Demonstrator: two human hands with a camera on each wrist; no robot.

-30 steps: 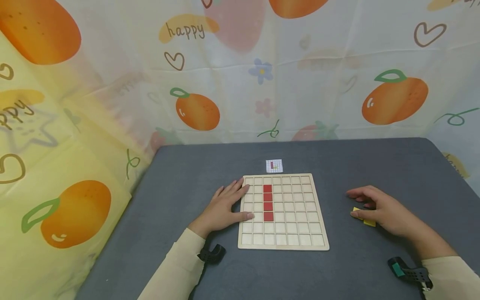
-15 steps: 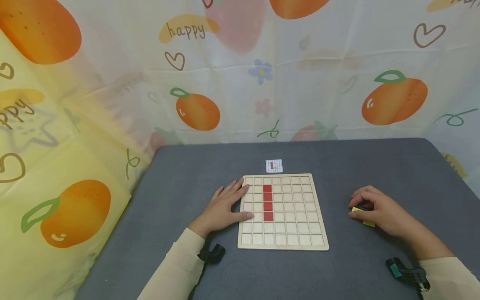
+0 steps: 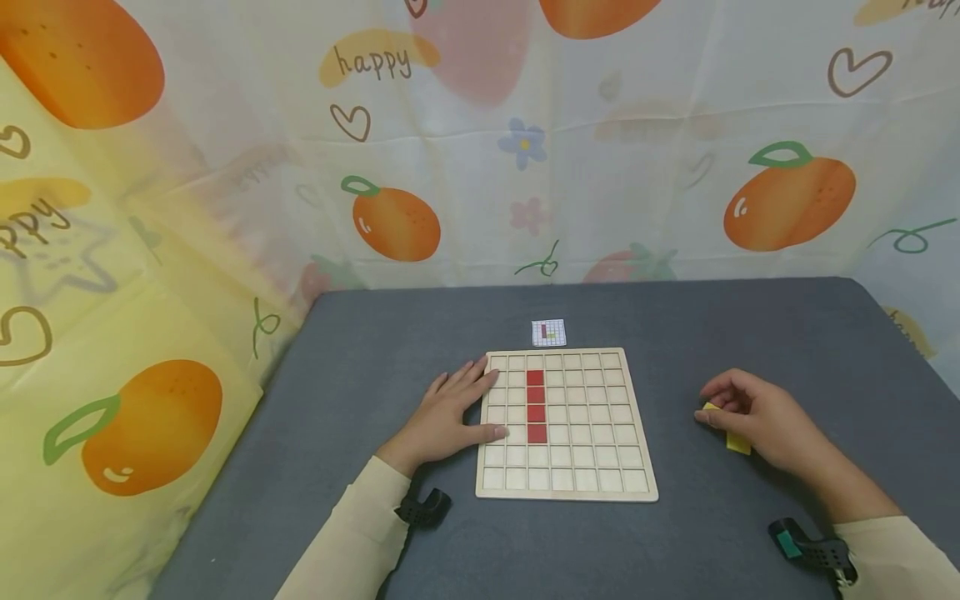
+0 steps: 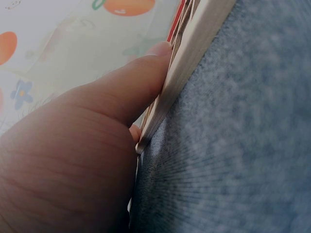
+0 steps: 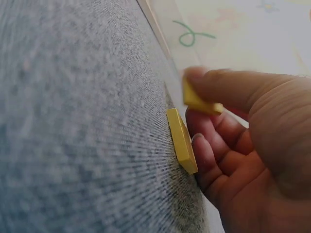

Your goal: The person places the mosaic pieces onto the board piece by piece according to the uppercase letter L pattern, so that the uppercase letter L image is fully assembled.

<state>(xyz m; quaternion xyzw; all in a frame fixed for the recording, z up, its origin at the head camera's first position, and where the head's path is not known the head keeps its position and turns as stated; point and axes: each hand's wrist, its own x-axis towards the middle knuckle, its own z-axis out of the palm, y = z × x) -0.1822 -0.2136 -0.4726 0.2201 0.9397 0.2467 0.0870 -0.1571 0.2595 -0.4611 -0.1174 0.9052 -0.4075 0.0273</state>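
A wooden grid board (image 3: 567, 489) lies on the table, with a column of red square tiles (image 3: 536, 412) in its cells. My left hand (image 3: 442, 421) rests on the board's left edge, thumb and fingertips over the rim and fingers spread. To the right of the board, my right hand (image 3: 765, 417) pinches a yellow tile (image 5: 201, 103) between thumb and fingers, lifted off the table. A second yellow tile (image 5: 182, 141) lies on the table just below that hand; in the head view this tile (image 3: 738, 443) is partly covered by it.
A small printed grid card (image 3: 548, 332) with red and yellow marks lies behind the board. The grey table (image 3: 562, 550) reaches back to a patterned curtain (image 3: 637, 125). A yellow patterned cloth (image 3: 112, 333) hangs at the left.
My right hand has closed its thumb and fingers on one yellow tile and raised it slightly off the table. My left hand and the board stay where they were.
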